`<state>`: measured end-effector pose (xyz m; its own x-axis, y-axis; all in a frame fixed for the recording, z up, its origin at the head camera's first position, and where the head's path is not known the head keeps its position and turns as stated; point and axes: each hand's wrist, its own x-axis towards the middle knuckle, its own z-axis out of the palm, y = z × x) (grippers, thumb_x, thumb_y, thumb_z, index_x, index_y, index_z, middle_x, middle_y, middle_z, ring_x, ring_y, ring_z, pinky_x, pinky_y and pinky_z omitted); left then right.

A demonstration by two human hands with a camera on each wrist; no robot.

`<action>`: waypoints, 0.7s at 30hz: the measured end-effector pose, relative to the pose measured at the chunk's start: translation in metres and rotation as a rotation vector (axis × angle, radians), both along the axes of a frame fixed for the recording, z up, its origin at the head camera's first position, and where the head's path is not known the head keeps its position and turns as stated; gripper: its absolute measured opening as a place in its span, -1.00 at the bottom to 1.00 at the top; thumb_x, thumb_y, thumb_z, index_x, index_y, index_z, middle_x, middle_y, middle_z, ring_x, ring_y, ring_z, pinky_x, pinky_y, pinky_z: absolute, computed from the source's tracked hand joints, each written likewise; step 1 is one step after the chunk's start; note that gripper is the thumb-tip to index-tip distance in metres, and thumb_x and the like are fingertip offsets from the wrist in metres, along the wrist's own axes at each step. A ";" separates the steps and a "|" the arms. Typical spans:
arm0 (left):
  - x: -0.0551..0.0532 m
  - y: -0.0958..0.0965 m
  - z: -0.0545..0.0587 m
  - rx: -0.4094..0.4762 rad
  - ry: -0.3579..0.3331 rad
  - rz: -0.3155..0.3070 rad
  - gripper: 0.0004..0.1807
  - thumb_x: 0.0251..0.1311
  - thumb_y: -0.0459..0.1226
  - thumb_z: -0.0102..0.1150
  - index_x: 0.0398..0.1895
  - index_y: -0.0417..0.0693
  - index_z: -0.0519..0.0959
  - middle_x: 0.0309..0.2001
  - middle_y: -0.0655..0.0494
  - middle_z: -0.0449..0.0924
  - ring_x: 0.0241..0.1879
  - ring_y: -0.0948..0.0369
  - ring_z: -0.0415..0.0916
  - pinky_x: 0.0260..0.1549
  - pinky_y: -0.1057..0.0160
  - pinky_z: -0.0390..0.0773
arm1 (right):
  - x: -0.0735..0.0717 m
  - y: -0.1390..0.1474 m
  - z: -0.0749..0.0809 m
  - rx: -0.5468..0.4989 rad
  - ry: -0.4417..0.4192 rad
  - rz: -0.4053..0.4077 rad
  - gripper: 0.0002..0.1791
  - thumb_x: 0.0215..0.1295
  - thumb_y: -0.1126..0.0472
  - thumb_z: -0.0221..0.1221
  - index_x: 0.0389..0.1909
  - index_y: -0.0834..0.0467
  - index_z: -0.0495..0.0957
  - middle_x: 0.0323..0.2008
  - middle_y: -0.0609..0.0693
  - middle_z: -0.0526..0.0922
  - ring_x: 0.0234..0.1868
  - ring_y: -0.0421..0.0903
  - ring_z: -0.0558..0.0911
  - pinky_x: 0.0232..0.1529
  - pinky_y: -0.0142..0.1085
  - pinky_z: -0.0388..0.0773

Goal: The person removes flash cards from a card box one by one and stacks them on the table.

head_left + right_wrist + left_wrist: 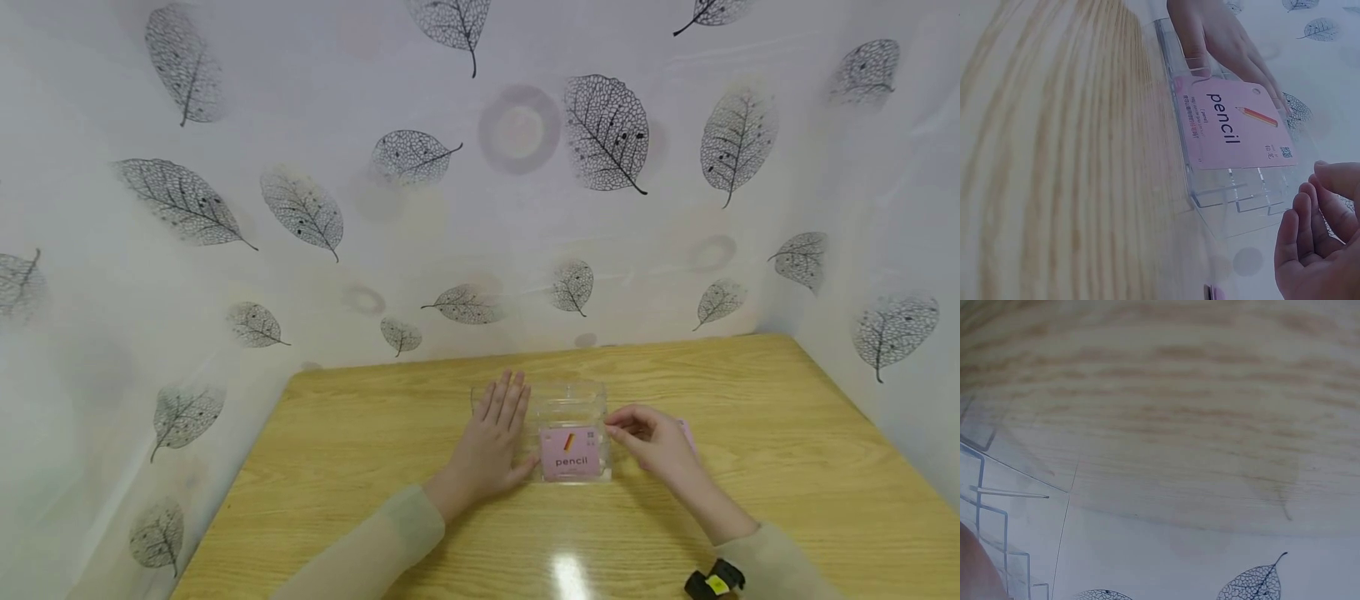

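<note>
A pink card (570, 452) printed with "pencil" and a picture of a pencil leans in a clear plastic stepped stand (573, 392). My left hand (491, 437) lies over the stand's left part with its fingers straight and pointing away. In the right wrist view its thumb reaches the left side of the card (1241, 125). Just right of the stand is my right hand (652, 442), thumb and index fingertips close together at the card's right side. Nothing shows between these fingers (1304, 219), which bend loosely. The left wrist view catches only the stand's stepped edge (1007, 531) and a bit of skin.
Partly hidden behind the right hand, another pink item (686, 434) lies on the wooden table (345, 467). A black object with a yellow mark (716, 582) sits by the right sleeve. Leaf-printed sheeting (465, 225) closes off the back and sides.
</note>
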<state>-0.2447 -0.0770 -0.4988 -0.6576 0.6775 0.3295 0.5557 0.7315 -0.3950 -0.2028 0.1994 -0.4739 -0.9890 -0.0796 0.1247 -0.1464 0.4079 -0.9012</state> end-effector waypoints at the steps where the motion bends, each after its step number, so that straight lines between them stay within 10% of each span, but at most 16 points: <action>1: 0.000 0.000 0.000 0.001 -0.001 0.000 0.10 0.13 0.34 -0.43 0.46 -0.32 -0.33 0.48 -0.27 -0.39 0.46 -0.17 -0.34 0.43 -0.04 -0.28 | 0.000 0.000 -0.001 0.007 0.011 0.003 -0.79 0.22 0.15 0.24 -0.19 0.17 0.61 -0.29 0.05 0.67 -0.35 -0.15 0.61 -0.42 -0.42 0.56; 21: 0.000 0.000 0.001 -0.019 -0.006 0.007 0.10 0.14 0.35 -0.43 0.46 -0.32 -0.34 0.48 -0.28 -0.32 0.46 -0.17 -0.43 0.43 -0.05 -0.29 | -0.002 -0.005 -0.008 -0.018 -0.006 0.025 -0.78 0.18 0.13 0.27 -0.21 0.16 0.61 -0.26 0.05 0.66 -0.33 -0.25 0.58 -0.32 -0.43 0.58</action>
